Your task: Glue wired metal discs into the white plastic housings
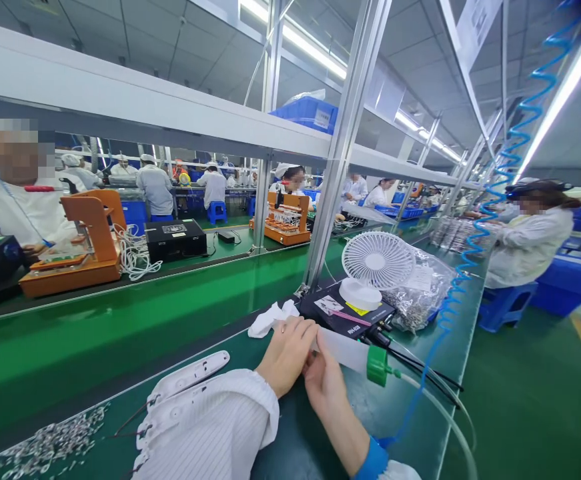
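Because a clear hose [437, 401] trails from the green cap [377, 365], a snag could tug the white tube [346, 348] askew. In the head view it lies slanted, near the black box [316, 304]. The left hand [286, 352], palm down, closes over its left end; the right hand [328, 381] tilts inward below, fingers curled, their hold hidden.

White fan [376, 260] — orange fixture [99, 241] — blue stool [505, 303]
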### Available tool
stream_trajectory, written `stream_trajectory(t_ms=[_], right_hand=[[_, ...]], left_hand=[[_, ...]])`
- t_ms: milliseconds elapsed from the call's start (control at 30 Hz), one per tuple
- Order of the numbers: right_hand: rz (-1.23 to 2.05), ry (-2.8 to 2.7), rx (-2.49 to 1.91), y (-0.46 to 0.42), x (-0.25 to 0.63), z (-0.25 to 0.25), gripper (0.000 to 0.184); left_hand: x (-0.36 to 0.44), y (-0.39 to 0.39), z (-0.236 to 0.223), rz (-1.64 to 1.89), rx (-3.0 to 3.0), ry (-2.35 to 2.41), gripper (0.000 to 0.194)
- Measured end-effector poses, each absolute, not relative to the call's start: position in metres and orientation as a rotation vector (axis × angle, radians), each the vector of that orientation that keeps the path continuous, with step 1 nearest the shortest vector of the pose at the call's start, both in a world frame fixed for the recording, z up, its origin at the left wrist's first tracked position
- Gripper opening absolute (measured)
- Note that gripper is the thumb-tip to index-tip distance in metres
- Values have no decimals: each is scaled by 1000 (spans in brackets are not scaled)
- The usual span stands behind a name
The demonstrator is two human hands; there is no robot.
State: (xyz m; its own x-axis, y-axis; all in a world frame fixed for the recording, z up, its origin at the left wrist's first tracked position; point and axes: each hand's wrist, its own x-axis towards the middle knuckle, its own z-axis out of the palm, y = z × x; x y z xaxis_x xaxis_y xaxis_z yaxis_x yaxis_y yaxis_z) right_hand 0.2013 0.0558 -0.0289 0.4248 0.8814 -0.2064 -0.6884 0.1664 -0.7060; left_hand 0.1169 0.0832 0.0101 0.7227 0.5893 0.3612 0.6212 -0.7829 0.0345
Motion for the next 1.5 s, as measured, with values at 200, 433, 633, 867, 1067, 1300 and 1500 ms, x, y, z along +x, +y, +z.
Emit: stream_trajectory(t_ms=[200, 433, 633, 867, 1067, 1300, 1500], right_hand=[[1051, -317, -862, 65, 207, -29, 58], [1014, -428, -880, 66, 205, -38, 66], [965, -469, -913, 68, 208, -41, 66], [803, -509, -873, 63, 220, -14, 63], [726, -611, -817, 55, 221, 13, 56], [768, -742, -765, 47, 210, 37, 44], [920, -921, -809, 52, 166, 37, 39]], left_hand=[[75, 113, 1, -505, -2738, -1578, 20], [70, 147, -16, -424, -2722, -1802, 25], [79, 155, -21, -343, -2643, -1920, 26], [76, 157, -20, -292, -2644, -2010, 26], [73, 156, -3, -293, -2693, -2000, 26], [-1, 123, 48, -288, -2784, -1966, 20], [-87, 64, 36, -326, -2683, -2113, 20]])
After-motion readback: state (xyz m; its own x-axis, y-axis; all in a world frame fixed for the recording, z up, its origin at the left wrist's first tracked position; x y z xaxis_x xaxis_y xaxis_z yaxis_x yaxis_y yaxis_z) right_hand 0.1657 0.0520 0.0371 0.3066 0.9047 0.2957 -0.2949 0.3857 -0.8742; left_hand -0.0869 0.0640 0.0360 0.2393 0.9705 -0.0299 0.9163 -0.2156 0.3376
